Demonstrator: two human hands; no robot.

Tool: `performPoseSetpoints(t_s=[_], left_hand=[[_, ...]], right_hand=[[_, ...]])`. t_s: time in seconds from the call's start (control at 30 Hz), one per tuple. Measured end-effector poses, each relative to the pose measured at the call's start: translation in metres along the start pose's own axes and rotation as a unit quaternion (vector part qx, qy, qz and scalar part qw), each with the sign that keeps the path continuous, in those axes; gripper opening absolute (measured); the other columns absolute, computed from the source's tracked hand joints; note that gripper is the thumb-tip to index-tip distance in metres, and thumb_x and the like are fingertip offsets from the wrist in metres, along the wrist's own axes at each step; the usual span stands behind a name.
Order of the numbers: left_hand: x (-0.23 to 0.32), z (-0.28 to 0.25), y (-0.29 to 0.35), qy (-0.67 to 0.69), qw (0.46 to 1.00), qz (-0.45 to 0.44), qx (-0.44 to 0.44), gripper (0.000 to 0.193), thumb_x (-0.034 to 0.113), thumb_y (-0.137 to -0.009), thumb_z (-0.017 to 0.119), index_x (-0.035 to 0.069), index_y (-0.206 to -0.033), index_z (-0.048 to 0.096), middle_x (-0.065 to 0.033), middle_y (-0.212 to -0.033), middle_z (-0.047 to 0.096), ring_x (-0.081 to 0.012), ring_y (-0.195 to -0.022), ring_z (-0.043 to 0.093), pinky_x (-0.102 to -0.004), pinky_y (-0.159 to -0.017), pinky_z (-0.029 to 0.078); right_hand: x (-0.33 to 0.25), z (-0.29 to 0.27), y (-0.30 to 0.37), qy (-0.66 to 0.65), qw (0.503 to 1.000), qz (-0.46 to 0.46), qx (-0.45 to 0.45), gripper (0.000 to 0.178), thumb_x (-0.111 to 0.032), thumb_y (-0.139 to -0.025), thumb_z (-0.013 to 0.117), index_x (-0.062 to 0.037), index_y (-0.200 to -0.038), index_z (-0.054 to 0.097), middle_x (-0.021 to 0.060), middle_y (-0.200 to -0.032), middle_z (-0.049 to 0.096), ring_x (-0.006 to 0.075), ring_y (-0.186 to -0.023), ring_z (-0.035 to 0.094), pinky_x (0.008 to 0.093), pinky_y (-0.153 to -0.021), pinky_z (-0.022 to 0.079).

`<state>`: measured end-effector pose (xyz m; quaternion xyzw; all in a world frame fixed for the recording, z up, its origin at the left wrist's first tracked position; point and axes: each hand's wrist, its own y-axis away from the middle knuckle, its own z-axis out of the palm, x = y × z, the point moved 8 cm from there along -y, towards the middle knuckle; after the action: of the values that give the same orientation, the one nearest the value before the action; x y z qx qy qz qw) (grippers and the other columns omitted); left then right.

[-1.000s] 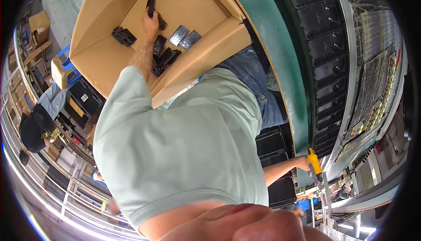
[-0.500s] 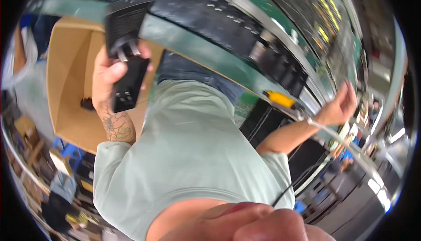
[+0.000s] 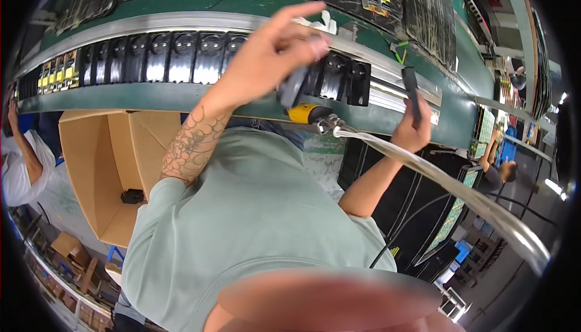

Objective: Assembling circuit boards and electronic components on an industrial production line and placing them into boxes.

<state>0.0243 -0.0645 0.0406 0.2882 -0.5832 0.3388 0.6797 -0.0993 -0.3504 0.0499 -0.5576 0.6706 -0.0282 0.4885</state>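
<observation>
Cardboard box [image 3: 103,169] — brown, open, matte walls; 1 small black part [image 3: 132,196] lies inside. Row of black adapters [image 3: 175,57] — glossy moulded plastic, upright on the green conveyor belt [image 3: 151,93]. Left hand [image 3: 272,54] — fingers curled around a dark grey adapter [image 3: 293,87], blurred, just above the row's end. Risk: a loose pinch could drop it or knock its neighbours over. Yellow-handled tool [image 3: 305,113] — below the belt edge. Right hand [image 3: 411,129] — fingers clenched on a slim black rod [image 3: 411,90]; it could snag the belt.
</observation>
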Motion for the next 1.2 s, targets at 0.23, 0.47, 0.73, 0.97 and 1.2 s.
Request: performPoseSetpoints(t_s=[0.23, 0.47, 0.73, 0.97, 1.2], left_hand=[[-0.033, -0.026, -0.021, 0.296, 0.937, -0.021, 0.185, 0.036, 0.029, -0.097, 0.065, 0.005, -0.123, 0.059, -0.0068, -0.105, 0.065, -0.0113, -0.085, 0.061, -0.0251, -0.072, 0.055], [-0.041, 0.005, -0.027, 0.275, 0.946, -0.06, 0.163, 0.033, 0.03, -0.103, 0.054, 0.004, -0.123, 0.056, -0.0076, -0.109, 0.062, -0.0138, -0.088, 0.063, -0.0245, -0.075, 0.057], [-0.043, 0.053, -0.007, 0.299, 0.942, -0.155, 0.019, 0.035, 0.026, -0.098, 0.062, 0.003, -0.124, 0.055, -0.0099, -0.104, 0.062, -0.0211, -0.101, 0.059, -0.0328, -0.081, 0.058], [-0.001, -0.006, 0.026, -0.627, 0.762, 0.111, 0.116, 0.03, 0.028, -0.086, 0.068, 0.007, -0.108, 0.068, -0.0057, -0.102, 0.069, -0.0258, -0.112, 0.058, -0.0463, -0.112, 0.035], [0.0, 0.006, 0.026, -0.563, 0.803, 0.159, 0.113, 0.026, 0.017, -0.082, 0.073, 0.007, -0.105, 0.071, -0.0042, -0.101, 0.072, -0.023, -0.112, 0.06, -0.0453, -0.112, 0.035]], right_hand=[[0.003, 0.038, 0.019, 0.102, 0.962, -0.061, -0.246, 0.046, 0.011, -0.067, 0.067, -0.0028, -0.111, 0.069, 0.0152, -0.116, 0.07, 0.0307, -0.111, 0.064, 0.0394, -0.102, 0.048], [-0.052, 0.041, -0.011, -0.172, 0.978, 0.038, -0.109, 0.045, 0.012, -0.064, 0.062, -0.0004, -0.107, 0.07, 0.0172, -0.109, 0.071, 0.0336, -0.112, 0.064, 0.0422, -0.099, 0.049], [-0.065, 0.038, -0.006, -0.302, 0.943, -0.097, -0.104, 0.035, 0.005, -0.068, 0.071, 0.0016, -0.103, 0.064, 0.0137, -0.092, 0.07, 0.024, -0.088, 0.065, 0.0319, -0.08, 0.051], [0.053, -0.035, -0.005, 0.019, 0.97, 0.238, -0.036, 0.022, -0.01, -0.084, 0.074, 0.0024, -0.102, 0.068, 0.002, -0.074, 0.063, 0.0082, -0.062, 0.051, 0.0204, -0.059, 0.042], [0.059, 0.022, -0.012, 0.152, 0.938, 0.259, -0.174, 0.02, -0.016, -0.087, 0.072, 0.0027, -0.094, 0.071, 0.0036, -0.067, 0.063, 0.0111, -0.057, 0.052, 0.0235, -0.054, 0.043]])
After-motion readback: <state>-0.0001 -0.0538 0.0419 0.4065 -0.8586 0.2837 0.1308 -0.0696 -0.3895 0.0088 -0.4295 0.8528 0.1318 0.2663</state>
